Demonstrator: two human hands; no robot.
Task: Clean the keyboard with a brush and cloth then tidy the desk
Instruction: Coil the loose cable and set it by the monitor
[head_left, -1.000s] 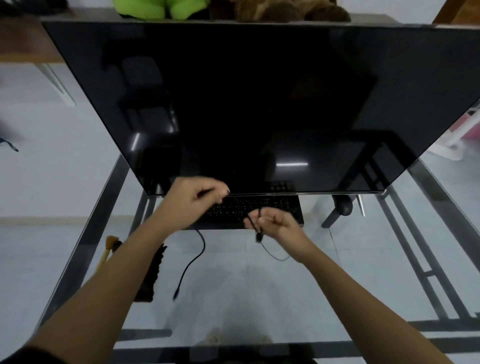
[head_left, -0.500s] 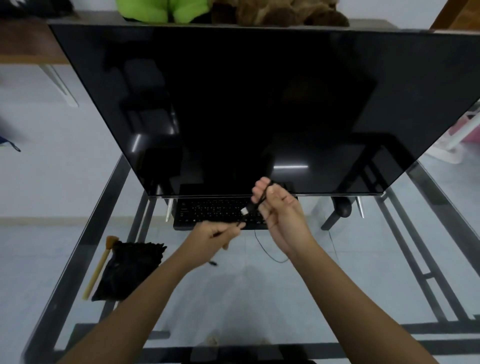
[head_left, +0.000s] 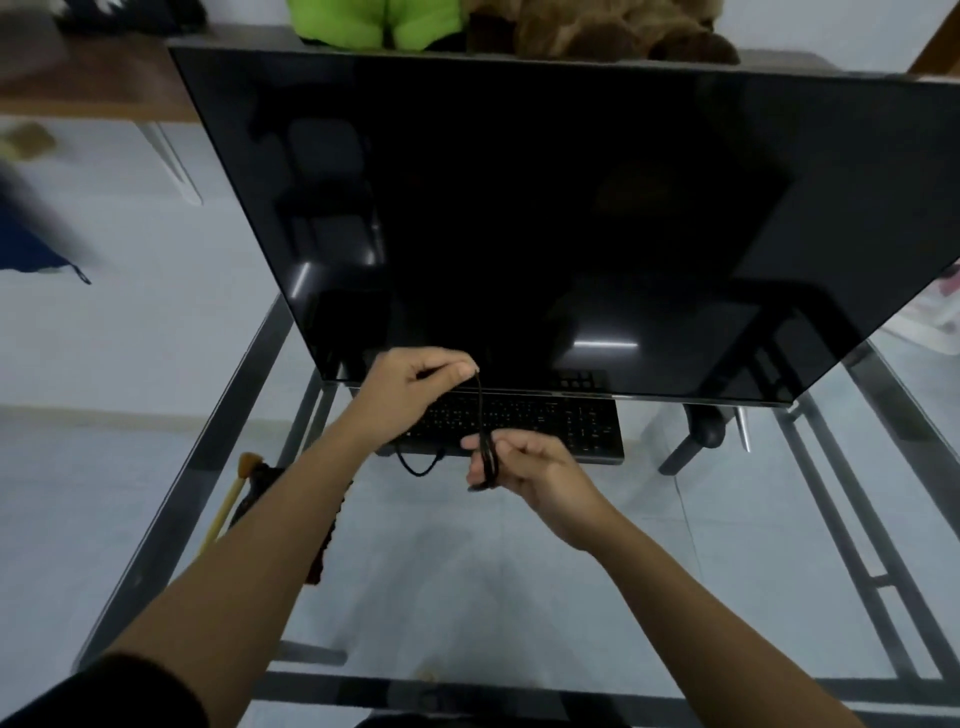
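Over keyboard (head_left: 545, 422) | left hand (head_left: 410, 387), right hand (head_left: 527, 465) hold cable (head_left: 479, 410)

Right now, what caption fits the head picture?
A black cable held by the left hand and right hand near the keyboard and dark monitor.

The black keyboard (head_left: 524, 423) is being seen flat at the far side of the glass desk (head_left: 467, 597). Its thin black cable (head_left: 479, 410) is being pinched taut between the left hand (head_left: 410, 389) and the right hand (head_left: 524, 465). The wooden-handled brush (head_left: 224, 512) and black cloth (head_left: 258, 480) are being half hidden at the desk's left edge.
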